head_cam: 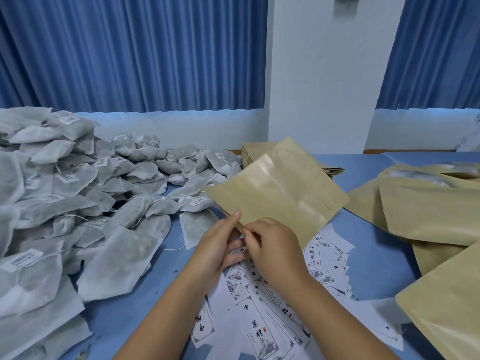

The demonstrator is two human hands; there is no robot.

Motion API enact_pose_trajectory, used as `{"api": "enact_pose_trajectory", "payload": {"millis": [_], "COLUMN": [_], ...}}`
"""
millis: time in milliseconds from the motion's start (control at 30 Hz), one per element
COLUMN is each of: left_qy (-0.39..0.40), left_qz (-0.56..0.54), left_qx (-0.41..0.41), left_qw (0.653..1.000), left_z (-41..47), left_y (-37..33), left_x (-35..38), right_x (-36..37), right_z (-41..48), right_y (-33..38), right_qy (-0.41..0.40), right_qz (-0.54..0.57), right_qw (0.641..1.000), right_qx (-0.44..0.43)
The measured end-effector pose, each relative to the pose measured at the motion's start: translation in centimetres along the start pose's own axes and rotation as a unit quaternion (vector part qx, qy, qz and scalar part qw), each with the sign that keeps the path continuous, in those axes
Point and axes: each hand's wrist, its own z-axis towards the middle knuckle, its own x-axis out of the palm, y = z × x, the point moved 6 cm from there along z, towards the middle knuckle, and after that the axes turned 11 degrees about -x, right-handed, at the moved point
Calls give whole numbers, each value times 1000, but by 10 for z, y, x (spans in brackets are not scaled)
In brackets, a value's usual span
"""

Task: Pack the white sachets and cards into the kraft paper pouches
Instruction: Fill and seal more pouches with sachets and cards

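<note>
Left hand [218, 246] and right hand [276, 245] fingers [235, 216] pinch one kraft pouch [280, 188] beside dozens of sachets [65, 190].

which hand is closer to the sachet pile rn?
Left. The left hand grips the kraft pouch by its near corner, just right of the sachet pile; the right hand pinches the same corner, farther right, over the cards.
</note>
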Motion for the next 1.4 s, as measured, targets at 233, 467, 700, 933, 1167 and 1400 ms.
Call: {"api": "enact_pose_trajectory", "payload": {"millis": [233, 467, 700, 933, 1167, 1400], "left_qy": [43, 73, 76, -60, 32, 12], "left_qz": [-44, -81, -95, 24, -13, 13], "left_qx": [9, -65, -76, -59, -78, -25], "left_qw": [998, 992, 990, 996, 996, 1000], "left_z": [0, -2, 2, 3, -4, -7], "left_y": [6, 11, 15, 20, 22, 17], "left_x": [10, 14, 10, 1, 17, 21], "right_x": [-6, 0, 12, 19, 7, 3], "right_z": [-3, -3, -8, -8, -5, -7], "right_y": [-14, -21, -22, -11, -9, -16], "right_qy": [-79, -106, -107, 103, 22, -63], "right_qz": [226, 271, 275, -53, -31, 49], "right_qw": [961, 939, 934, 989, 996, 991], "right_qx": [138, 182, 201, 93, 84, 107]}}
